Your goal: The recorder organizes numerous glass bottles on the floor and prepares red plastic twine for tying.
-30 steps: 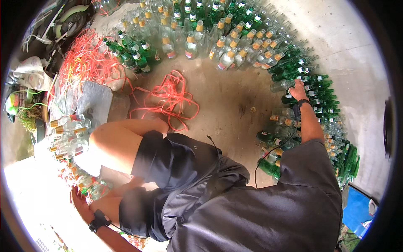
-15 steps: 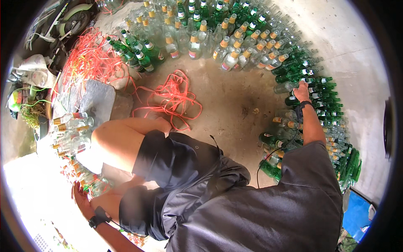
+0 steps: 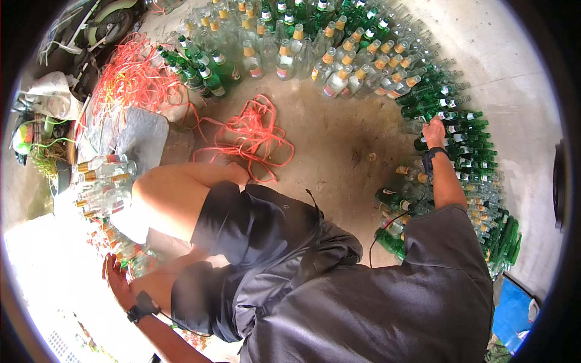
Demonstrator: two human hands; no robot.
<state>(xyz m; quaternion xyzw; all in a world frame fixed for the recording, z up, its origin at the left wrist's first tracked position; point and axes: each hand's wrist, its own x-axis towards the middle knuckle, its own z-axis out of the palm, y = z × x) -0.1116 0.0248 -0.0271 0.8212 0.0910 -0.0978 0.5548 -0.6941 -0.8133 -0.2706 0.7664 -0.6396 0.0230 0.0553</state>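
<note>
Head view shows the right hand (image 3: 433, 134) reaching in among green bottles (image 3: 469, 138), at the inner edge of a packed crowd on the right. Its fingers (image 3: 436, 123) are bent down over the near end of this green group, with the labelled necks pointing away to the right. I cannot tell whether they are clamped on a bottle or merely resting, since the back of the hand covers the contact. Just left of the fingers lies a clear bottle (image 3: 410, 127), partly masked by the hand.

The left hand (image 3: 118, 284) is well apart from these, near the clear bottles (image 3: 140, 261) beside the shin; its fingers are spread and loosely curved, with nothing seen in the grasp (the palm is only partly visible). Glare washes out the ground around it.

A dark sleeve (image 3: 445, 239) cuts across the lower right bottles, and a thin black cable (image 3: 387, 224) crosses others. Bent by the lens, the right-hand rows are hard to read as upright or tilted. Loose red strapping (image 3: 257, 142) lies on the floor (image 3: 336, 130) between the two bottle groups.
</note>
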